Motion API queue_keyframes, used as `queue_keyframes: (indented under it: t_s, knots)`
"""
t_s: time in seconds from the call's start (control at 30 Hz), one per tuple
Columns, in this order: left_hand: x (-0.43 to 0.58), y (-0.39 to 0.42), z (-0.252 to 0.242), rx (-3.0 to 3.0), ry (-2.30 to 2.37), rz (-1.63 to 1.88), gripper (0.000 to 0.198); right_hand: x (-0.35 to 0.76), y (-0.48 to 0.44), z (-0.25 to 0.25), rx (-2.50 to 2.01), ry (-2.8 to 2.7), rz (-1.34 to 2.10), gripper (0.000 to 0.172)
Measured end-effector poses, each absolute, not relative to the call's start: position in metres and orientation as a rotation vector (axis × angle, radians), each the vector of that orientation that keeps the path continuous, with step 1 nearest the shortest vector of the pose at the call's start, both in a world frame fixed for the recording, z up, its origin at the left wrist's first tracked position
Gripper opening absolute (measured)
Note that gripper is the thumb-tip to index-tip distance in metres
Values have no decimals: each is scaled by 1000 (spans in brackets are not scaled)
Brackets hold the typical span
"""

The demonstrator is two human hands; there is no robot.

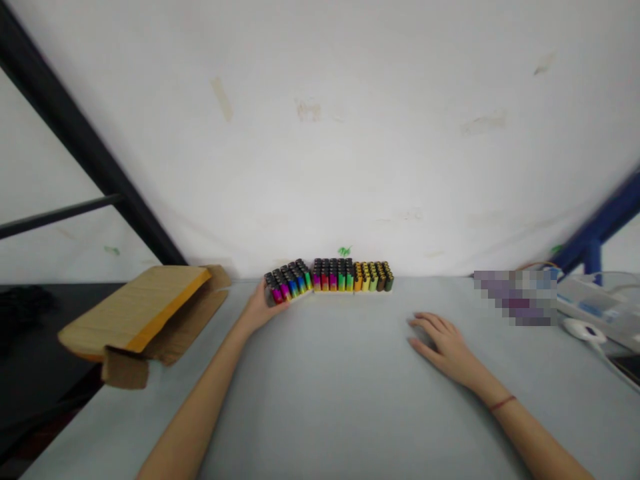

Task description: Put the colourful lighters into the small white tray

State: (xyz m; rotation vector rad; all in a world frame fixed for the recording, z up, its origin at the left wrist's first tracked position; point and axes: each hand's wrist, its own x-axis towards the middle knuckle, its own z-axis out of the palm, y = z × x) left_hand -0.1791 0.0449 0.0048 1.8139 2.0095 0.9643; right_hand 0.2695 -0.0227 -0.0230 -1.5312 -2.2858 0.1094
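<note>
A pale grey table (320, 407) is filling the lower view. Near its far edge, the middle block (333, 275) of dark-topped, colored cylinders is standing upright. Just left of the middle block, the left block (289, 281) is sitting at an angle; just right of it, the right block (373, 276), yellow to brown, is continuing the row. Well left of the middle block, a carton (137, 310) is lying with its flaps open, overhanging the table's side. Well right of the middle block, a pixelated patch (515, 298) is hiding something, and beside that a white plug (584, 331) is trailing its cable (613, 367).
</note>
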Motion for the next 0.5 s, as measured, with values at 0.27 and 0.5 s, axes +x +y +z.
queue_keyframes:
  t_s: [0.27,0.5]
  knots:
    - [-174,8,6,1852,2047,909,66,272,-24,-24,-1430,-2337,145,43]
    - [-141,-69,13,1879,1869,836,61,250,-42,-15,-1310,-2358,340,61]
